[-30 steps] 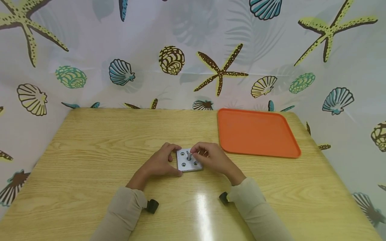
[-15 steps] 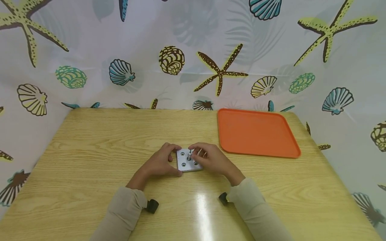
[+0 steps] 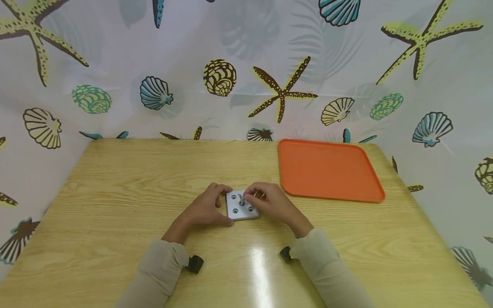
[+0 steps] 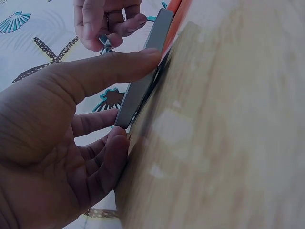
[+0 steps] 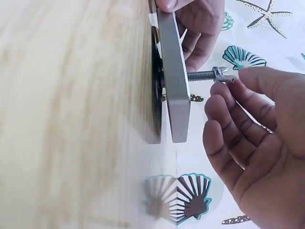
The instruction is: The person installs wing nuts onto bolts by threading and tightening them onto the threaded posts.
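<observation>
A square silver metal plate with several holes lies under both hands, near the middle of the table. From its centre stands a threaded bolt with a small wing nut at its outer end. My left hand grips the plate's left side, thumb on the near edge and fingers at the far edge. With thumb and index finger, my right hand pinches at the wing nut; its other fingers curl loosely. In the left wrist view the plate edge shows under the left thumb.
An orange tray lies at the back right of the wooden table. Behind the table hangs a cloth printed with shells and starfish. Black wrist cameras sit beside the beige sleeves.
The right thumb and index finger have shifted slightly around the wing nut, whose wings now point another way. The left hand and the plate stay in place.
</observation>
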Demonstrator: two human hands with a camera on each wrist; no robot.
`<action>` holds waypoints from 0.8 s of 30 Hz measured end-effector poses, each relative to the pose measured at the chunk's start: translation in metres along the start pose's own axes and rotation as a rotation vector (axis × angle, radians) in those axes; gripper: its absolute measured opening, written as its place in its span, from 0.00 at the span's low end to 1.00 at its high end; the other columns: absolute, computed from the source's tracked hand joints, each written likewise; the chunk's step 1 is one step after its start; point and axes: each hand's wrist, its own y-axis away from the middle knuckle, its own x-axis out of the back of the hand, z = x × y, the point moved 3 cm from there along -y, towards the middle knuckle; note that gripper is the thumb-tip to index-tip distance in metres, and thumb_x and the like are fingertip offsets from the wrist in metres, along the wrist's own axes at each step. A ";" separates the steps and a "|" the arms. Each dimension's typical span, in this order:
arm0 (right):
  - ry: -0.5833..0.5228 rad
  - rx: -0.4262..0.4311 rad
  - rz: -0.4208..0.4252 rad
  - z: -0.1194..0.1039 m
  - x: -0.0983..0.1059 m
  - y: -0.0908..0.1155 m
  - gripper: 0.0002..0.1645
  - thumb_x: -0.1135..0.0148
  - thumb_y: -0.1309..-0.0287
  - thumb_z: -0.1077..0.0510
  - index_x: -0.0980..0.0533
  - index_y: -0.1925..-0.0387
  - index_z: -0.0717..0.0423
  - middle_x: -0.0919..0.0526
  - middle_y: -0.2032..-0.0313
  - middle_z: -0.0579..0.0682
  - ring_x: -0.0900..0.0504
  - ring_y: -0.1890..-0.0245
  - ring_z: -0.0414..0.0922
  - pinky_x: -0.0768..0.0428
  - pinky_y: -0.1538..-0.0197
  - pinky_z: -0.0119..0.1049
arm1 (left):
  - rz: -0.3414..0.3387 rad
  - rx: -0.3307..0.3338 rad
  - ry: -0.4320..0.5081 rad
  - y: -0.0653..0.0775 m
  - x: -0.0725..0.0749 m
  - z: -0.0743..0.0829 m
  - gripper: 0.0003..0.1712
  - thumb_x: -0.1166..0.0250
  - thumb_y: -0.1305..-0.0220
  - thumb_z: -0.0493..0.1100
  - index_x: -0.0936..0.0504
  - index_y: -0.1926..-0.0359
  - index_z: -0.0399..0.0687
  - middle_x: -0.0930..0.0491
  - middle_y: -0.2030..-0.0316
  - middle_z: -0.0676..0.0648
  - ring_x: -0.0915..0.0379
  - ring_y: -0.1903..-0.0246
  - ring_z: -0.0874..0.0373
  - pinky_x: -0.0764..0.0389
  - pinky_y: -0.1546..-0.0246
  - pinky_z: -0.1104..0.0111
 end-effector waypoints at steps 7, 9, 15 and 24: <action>-0.006 0.024 -0.031 -0.002 0.000 -0.001 0.11 0.40 0.33 0.60 0.20 0.51 0.56 0.14 0.64 0.52 0.21 0.69 0.39 0.21 0.64 0.29 | 0.006 -0.009 -0.006 0.000 0.000 -0.001 0.49 0.16 0.58 0.50 0.30 0.34 0.55 0.32 0.52 0.48 0.34 0.60 0.56 0.31 0.61 0.65; -0.001 0.017 -0.053 -0.002 -0.001 -0.002 0.14 0.40 0.32 0.59 0.21 0.47 0.56 0.14 0.64 0.51 0.21 0.69 0.39 0.21 0.65 0.29 | 0.009 -0.014 -0.008 0.000 0.000 -0.001 0.49 0.16 0.58 0.50 0.30 0.34 0.54 0.32 0.52 0.48 0.35 0.60 0.56 0.31 0.61 0.65; 0.019 0.003 -0.079 -0.002 -0.001 -0.002 0.15 0.39 0.32 0.58 0.21 0.46 0.56 0.15 0.63 0.51 0.20 0.68 0.39 0.20 0.64 0.30 | 0.010 -0.013 -0.012 0.000 0.000 -0.002 0.49 0.16 0.58 0.51 0.30 0.34 0.54 0.32 0.52 0.48 0.35 0.61 0.56 0.31 0.61 0.65; -0.014 0.024 0.009 -0.001 0.005 0.001 0.03 0.38 0.35 0.62 0.20 0.61 0.56 0.17 0.58 0.53 0.18 0.63 0.42 0.18 0.60 0.30 | 0.003 -0.006 -0.008 0.000 0.000 0.000 0.49 0.17 0.58 0.51 0.30 0.34 0.55 0.32 0.51 0.49 0.35 0.60 0.56 0.32 0.61 0.65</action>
